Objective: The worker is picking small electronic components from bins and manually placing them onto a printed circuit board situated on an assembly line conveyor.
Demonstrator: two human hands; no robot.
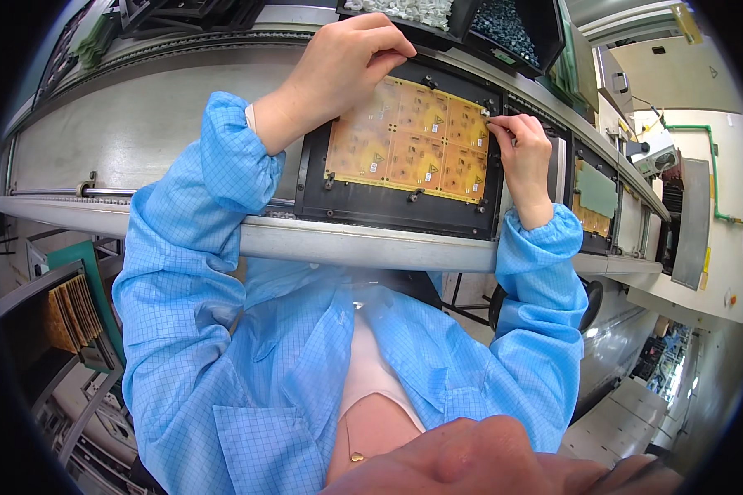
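A yellow-orange circuit board panel (417, 157), marked off into several sections, lies flat in a black carrier frame (322, 204) on the conveyor line. Dark clips, such as a clip (414, 196), stand round its rim. My left hand (343, 70) hovers over the far left part of the panel, thumb and fingers pinched at the carrier's far edge; whatever is between them is too small to see. At the panel's far right corner, my right hand (524, 144) has thumb and forefinger closed beside a small pale piece (485, 111). What those fingertips hold is unclear.
Beyond the carrier sit a bin of white parts (404, 10) and a black bin of dark parts (504, 37). Another carrier with a pale green sheet (597, 191) is on the line to the right. A metal rail (371, 245) runs along the near side. Boards (73, 309) stand racked lower left.
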